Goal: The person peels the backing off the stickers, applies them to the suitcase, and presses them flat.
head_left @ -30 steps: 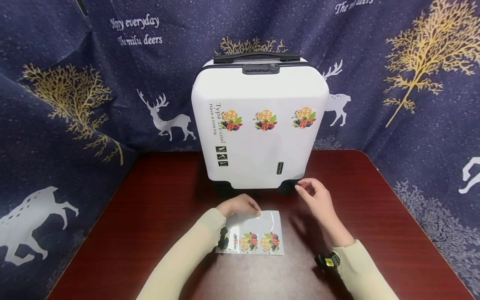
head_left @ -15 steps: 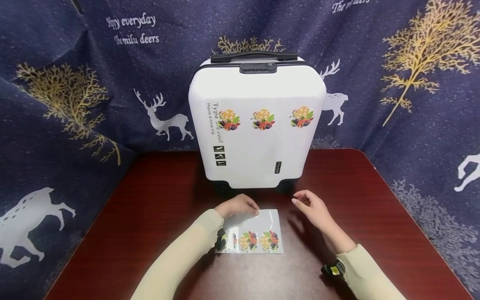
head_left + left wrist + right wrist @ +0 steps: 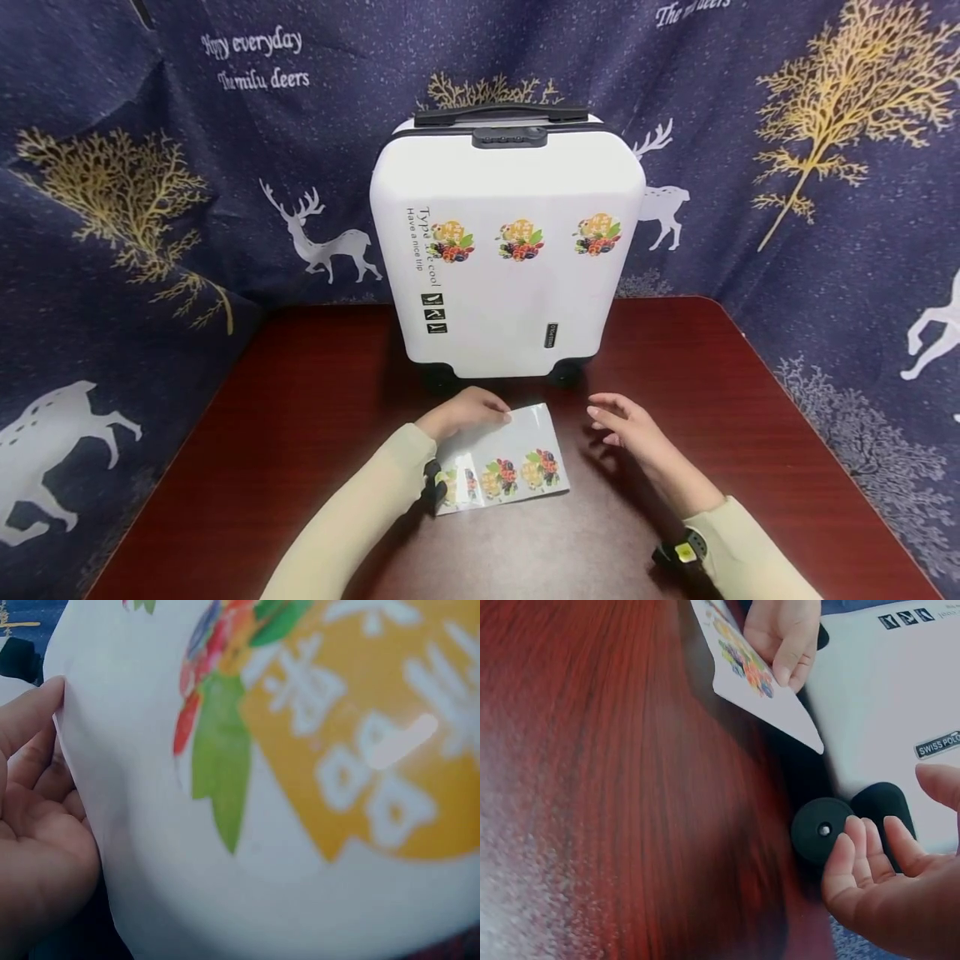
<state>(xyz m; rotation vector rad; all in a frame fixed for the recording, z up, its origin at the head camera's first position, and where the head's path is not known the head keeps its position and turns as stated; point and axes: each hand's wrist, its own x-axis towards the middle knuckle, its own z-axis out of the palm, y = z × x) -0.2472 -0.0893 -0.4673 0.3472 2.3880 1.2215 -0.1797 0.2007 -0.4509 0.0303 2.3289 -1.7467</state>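
My left hand (image 3: pixel 467 412) pinches the top edge of a white sticker sheet (image 3: pixel 525 429) between thumb and fingers. Three fruit stickers show along the sheet's lower part, the leftmost partly behind the wrist. In the left wrist view the sheet (image 3: pixel 150 787) fills most of the picture. My right hand (image 3: pixel 628 425) hovers to the right of the sheet, fingers loosely bent and holding nothing. Behind both hands stands a white suitcase (image 3: pixel 510 300) with three fruit stickers in a row across its front, the left one (image 3: pixel 452 242) overlapping printed lettering.
The suitcase rests on a dark red table (image 3: pixel 315 400), its black wheel (image 3: pixel 821 831) close behind my right fingers in the right wrist view. A blue curtain (image 3: pixel 285 150) printed with deer and trees hangs around the back and sides.
The sheet has tilted, its right side rising in the head view, with the left hand still gripping it. My right hand has come down, away from the suitcase's lower corner, and its fingers have spread.
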